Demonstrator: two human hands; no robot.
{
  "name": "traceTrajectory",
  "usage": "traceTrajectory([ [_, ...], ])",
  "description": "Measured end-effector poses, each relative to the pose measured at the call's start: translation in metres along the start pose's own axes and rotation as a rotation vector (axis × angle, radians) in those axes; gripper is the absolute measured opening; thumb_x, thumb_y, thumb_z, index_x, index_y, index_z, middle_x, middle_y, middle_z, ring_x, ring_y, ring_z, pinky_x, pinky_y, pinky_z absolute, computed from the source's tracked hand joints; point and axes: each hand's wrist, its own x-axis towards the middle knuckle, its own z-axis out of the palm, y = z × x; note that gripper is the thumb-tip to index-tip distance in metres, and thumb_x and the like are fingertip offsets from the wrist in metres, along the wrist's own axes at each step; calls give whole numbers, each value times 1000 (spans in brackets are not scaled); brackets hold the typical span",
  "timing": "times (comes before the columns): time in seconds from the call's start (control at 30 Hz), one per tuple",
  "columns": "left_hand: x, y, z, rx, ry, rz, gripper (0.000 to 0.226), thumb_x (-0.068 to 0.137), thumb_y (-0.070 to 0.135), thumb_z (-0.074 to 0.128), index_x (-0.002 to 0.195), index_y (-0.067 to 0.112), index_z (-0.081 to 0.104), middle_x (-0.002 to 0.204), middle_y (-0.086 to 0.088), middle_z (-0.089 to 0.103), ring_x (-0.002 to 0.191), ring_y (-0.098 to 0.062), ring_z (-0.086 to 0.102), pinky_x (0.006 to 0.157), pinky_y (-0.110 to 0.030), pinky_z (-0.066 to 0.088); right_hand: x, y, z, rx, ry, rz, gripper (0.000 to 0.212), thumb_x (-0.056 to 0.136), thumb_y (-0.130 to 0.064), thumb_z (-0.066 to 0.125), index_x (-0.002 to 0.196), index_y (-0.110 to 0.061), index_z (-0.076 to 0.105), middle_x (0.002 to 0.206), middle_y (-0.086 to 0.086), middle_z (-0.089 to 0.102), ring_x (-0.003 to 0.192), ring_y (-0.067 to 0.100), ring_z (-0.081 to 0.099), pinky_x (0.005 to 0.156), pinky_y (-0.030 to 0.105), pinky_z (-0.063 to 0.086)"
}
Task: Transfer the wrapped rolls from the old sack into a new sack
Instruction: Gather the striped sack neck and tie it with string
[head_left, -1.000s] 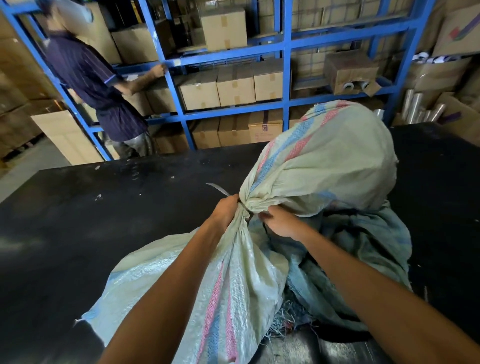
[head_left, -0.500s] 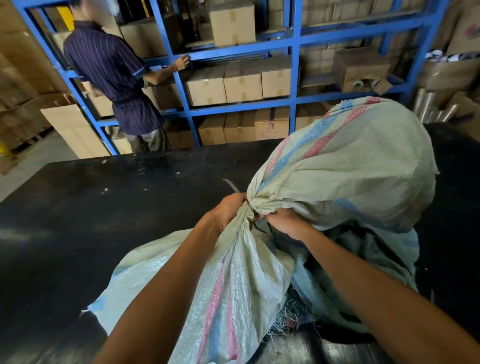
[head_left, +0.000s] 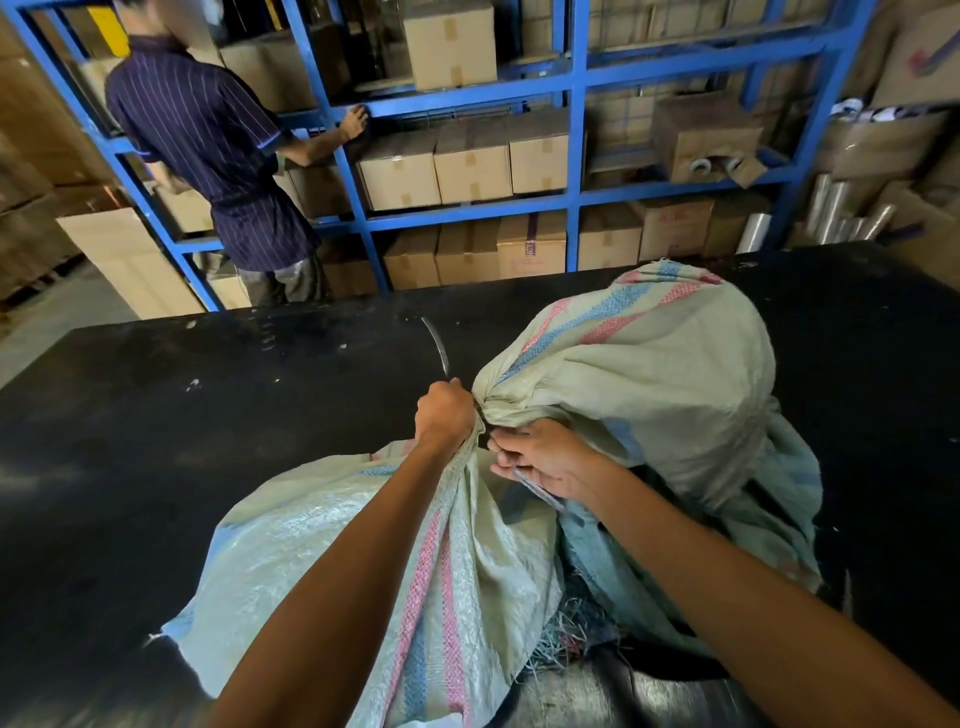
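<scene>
A full pale woven sack (head_left: 649, 384) with pink and blue stripes lies on the black table (head_left: 156, 441), its neck bunched together. My left hand (head_left: 445, 415) is closed around that neck and one end of a thin tie strap (head_left: 436, 343) that curves up from my fist. My right hand (head_left: 545, 457) pinches the strap's other end just below the neck. The sack's loose mouth fabric (head_left: 363, 561) spreads toward me. A worn bluish sack (head_left: 774, 519) with frayed threads lies crumpled under and beside the full one. The rolls are hidden inside.
Behind the table stands a blue shelf rack (head_left: 574, 156) filled with cardboard boxes (head_left: 470, 161). A person in a dark striped shirt (head_left: 208, 150) stands at the rack's left part. Shiny film rolls (head_left: 841, 213) lean at the right. More boxes are stacked at the far left.
My right hand has drawn back from the neck, pulling a strap end out. The strap end above my left fist now stands higher. The view has tilted up.
</scene>
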Motion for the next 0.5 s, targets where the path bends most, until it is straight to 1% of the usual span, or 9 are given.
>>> traceTrajectory([
  [0.1, 4, -3, 1, 7, 0, 3, 48, 106, 33, 33, 128, -4, 55, 133, -27, 57, 120, -43, 55, 98, -42, 44, -3, -1, -2, 31, -3, -54, 12, 99, -7, 55, 88, -3, 60, 83, 12, 55, 70, 12, 52, 86, 30, 57],
  [0.17, 5, -3, 2, 5, 2, 4, 49, 106, 34, 33, 129, -4, 54, 133, -26, 56, 120, -42, 55, 98, -42, 44, -7, -2, -2, 31, -35, -125, 11, 99, -7, 55, 91, -2, 61, 87, 15, 52, 75, 12, 56, 88, 27, 57],
  [0.2, 6, -3, 2, 0, 2, 0, 49, 106, 34, 33, 129, -4, 54, 133, -25, 56, 120, -42, 56, 98, -42, 44, -8, -1, -2, 67, -37, -163, 11, 99, -3, 54, 93, -1, 63, 90, 15, 56, 78, 13, 60, 90, 28, 57],
  [0.27, 5, -2, 0, -13, -2, -6, 49, 107, 34, 32, 130, -4, 53, 134, -25, 56, 121, -41, 55, 98, -42, 43, -10, 2, -2, 119, -26, -251, 14, 95, 6, 56, 99, -1, 67, 98, 18, 67, 90, 21, 68, 94, 32, 55],
  [0.3, 4, -1, 0, -17, -5, -9, 49, 107, 33, 32, 131, -5, 52, 135, -25, 55, 122, -41, 54, 99, -42, 43, -11, 4, -2, 64, -4, -315, 17, 91, 8, 60, 102, -2, 70, 102, 19, 71, 95, 24, 70, 94, 32, 54],
  [0.33, 5, -2, -1, -18, -7, -11, 49, 107, 33, 32, 131, -5, 52, 135, -26, 55, 122, -41, 54, 99, -42, 42, -11, 5, -2, -19, 22, -386, 20, 88, 8, 65, 105, -1, 71, 102, 19, 73, 97, 25, 71, 91, 29, 55],
  [0.37, 5, -2, 0, -18, -12, -9, 49, 107, 33, 32, 130, -5, 52, 135, -26, 55, 122, -41, 54, 99, -42, 42, -11, 7, -2, -116, 57, -467, 22, 86, 5, 70, 107, -1, 72, 100, 17, 74, 95, 22, 72, 86, 25, 55],
  [0.43, 4, -3, 0, -18, -20, 7, 49, 107, 33, 32, 128, -5, 53, 134, -26, 56, 120, -41, 55, 97, -41, 43, -9, 8, -2, -325, 157, -652, 19, 85, -3, 74, 104, -2, 75, 90, 11, 76, 83, 18, 74, 77, 21, 57],
  [0.5, 2, -3, 3, -6, -34, 25, 49, 106, 34, 32, 125, -5, 55, 131, -26, 57, 117, -41, 57, 95, -41, 44, -6, 11, -5, -668, 282, -915, 13, 86, -12, 73, 98, -9, 78, 83, 0, 76, 71, 9, 71, 68, 20, 56],
])
